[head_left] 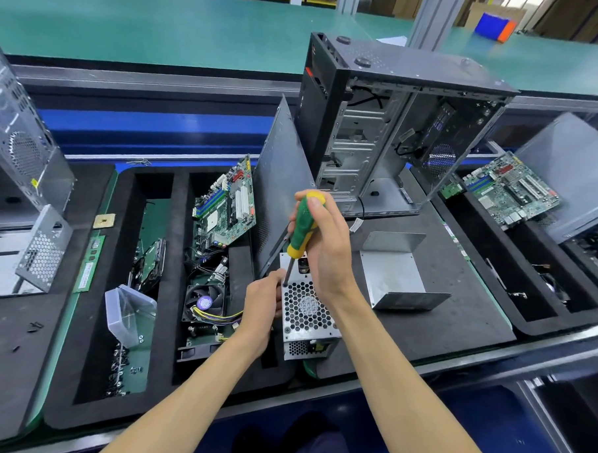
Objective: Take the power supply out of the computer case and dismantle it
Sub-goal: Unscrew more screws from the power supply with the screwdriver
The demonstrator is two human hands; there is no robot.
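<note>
A green-and-yellow screwdriver (303,231) is clamped in the right hand's (326,245) grip at frame centre, its tip set on a screw of the power supply (306,315), which is steadied by the curled fingers of the left hand (261,308) on the worktop (449,322). The open computer case (399,126) stands behind. Unscrewing seems underway; steady downward pressure is needed next.

Both forearms are showing bare, with no sleeves or gloves. The left hand (260,305) and right hand (326,245) are wearing no rings. Dark blue trousers (310,445) seem to be showing below, blurred.
</note>
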